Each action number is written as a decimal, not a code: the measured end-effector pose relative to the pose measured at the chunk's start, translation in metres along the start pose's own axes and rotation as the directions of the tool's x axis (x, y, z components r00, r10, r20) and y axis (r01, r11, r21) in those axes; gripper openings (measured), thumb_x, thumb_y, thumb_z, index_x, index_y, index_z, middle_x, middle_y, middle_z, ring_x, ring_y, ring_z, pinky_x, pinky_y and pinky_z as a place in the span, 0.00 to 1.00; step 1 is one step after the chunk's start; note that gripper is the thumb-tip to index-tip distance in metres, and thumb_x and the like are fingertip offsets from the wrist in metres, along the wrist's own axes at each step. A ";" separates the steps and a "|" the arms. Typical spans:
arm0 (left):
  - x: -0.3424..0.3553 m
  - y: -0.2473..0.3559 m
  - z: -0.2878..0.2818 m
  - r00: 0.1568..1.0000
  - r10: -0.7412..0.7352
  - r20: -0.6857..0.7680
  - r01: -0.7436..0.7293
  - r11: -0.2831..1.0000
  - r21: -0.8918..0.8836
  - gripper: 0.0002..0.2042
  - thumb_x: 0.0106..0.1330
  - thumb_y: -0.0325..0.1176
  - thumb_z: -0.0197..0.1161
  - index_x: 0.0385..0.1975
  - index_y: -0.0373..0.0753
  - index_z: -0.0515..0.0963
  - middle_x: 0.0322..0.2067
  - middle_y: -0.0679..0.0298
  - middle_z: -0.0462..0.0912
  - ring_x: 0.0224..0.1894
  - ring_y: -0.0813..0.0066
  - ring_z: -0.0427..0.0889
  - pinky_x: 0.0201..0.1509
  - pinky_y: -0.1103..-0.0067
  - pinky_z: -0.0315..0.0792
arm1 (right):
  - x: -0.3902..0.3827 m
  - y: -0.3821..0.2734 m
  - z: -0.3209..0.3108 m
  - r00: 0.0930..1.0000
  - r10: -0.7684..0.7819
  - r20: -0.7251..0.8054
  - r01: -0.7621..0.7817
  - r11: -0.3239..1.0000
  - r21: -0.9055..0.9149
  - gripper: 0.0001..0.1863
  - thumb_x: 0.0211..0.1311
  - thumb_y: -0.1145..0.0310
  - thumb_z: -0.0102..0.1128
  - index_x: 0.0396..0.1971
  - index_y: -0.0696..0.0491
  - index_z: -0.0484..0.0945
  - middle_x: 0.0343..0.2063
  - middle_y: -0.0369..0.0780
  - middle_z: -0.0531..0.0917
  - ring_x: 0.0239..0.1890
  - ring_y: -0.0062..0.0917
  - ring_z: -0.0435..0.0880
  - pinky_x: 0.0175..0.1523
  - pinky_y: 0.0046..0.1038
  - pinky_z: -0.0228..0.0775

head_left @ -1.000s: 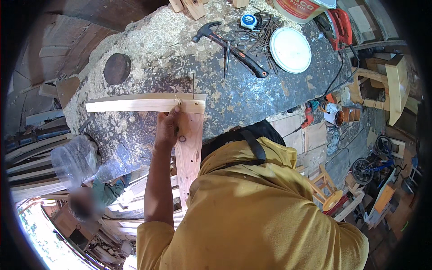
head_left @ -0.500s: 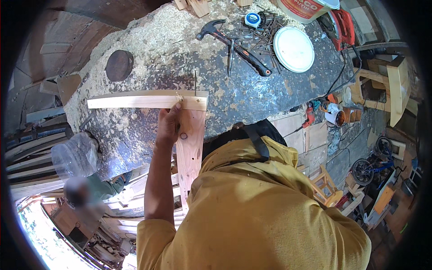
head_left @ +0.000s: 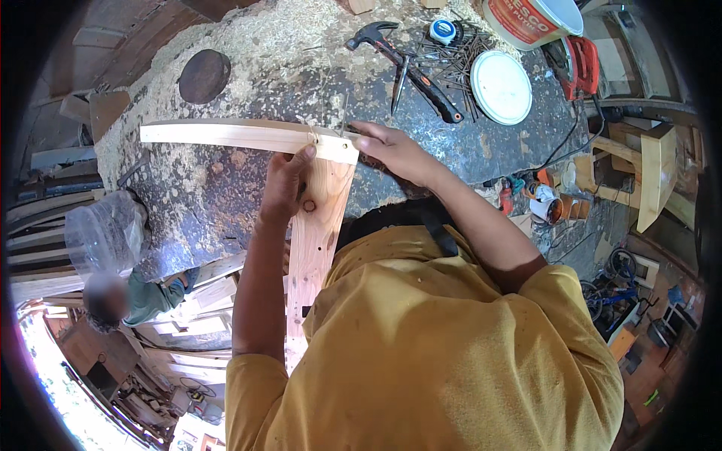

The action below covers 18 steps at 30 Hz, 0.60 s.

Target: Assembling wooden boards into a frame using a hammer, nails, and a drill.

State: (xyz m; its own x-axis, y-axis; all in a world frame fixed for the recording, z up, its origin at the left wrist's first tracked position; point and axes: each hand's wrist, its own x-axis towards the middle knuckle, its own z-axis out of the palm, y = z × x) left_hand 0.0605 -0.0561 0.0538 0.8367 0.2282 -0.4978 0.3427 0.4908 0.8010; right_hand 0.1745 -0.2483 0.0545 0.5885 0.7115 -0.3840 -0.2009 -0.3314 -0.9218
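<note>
A narrow pale wooden strip [head_left: 226, 136] lies crosswise on the upper end of a wide knotty board [head_left: 320, 233], which runs down toward my body. My left hand [head_left: 283, 186] grips the strip beside the corner, its thumb on the front face. At the strip's right end, my right hand [head_left: 400, 155] has its thumb against the wood and its fingers behind. A thin nail [head_left: 345, 113] stands up at that corner, close to the right fingertips. Small dark holes show in the strip's end.
On the sawdust-strewn workbench [head_left: 248, 180] lie a claw hammer [head_left: 410, 71], a tape measure [head_left: 442, 31], loose nails [head_left: 459, 56] and a round white lid [head_left: 502, 88]. A bucket [head_left: 530, 22] and red power tool [head_left: 580, 68] stand behind. Another person [head_left: 150, 301] is at lower left.
My right hand has come up from the right and taken the strip's end by the nail. The strip now slopes slightly down to the right. The left hand keeps its hold.
</note>
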 end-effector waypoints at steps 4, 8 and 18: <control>0.002 -0.003 -0.005 1.000 0.013 -0.008 -0.014 0.999 -0.034 0.22 0.58 0.35 0.64 0.49 0.28 0.69 0.43 0.56 0.77 0.44 0.68 0.78 0.49 0.73 0.72 | 0.011 0.009 0.001 0.984 0.100 0.146 -0.114 0.989 0.090 0.26 0.63 0.60 0.57 0.56 0.59 0.69 0.43 0.36 0.78 0.45 0.17 0.74 0.52 0.21 0.66; 0.001 0.000 -0.004 1.000 0.003 0.000 -0.003 1.000 -0.012 0.22 0.59 0.34 0.62 0.49 0.28 0.69 0.42 0.56 0.77 0.44 0.69 0.78 0.49 0.73 0.72 | 0.011 0.017 0.008 0.997 0.060 0.048 -0.067 0.982 0.175 0.25 0.59 0.62 0.62 0.52 0.62 0.72 0.39 0.36 0.79 0.40 0.16 0.74 0.47 0.19 0.67; 0.006 -0.004 -0.011 1.000 -0.004 0.025 0.003 1.000 0.022 0.22 0.57 0.31 0.63 0.50 0.28 0.69 0.43 0.57 0.77 0.45 0.69 0.77 0.52 0.74 0.70 | 0.012 0.017 0.010 1.000 -0.015 -0.025 0.020 0.982 0.186 0.21 0.54 0.65 0.67 0.45 0.61 0.77 0.30 0.34 0.79 0.33 0.15 0.74 0.40 0.19 0.68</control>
State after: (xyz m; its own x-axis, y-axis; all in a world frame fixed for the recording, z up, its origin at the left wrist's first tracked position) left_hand 0.0594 -0.0472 0.0437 0.8460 0.2048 -0.4922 0.3546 0.4733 0.8064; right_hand 0.1705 -0.2391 0.0335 0.6110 0.7007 -0.3684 -0.3315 -0.1961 -0.9228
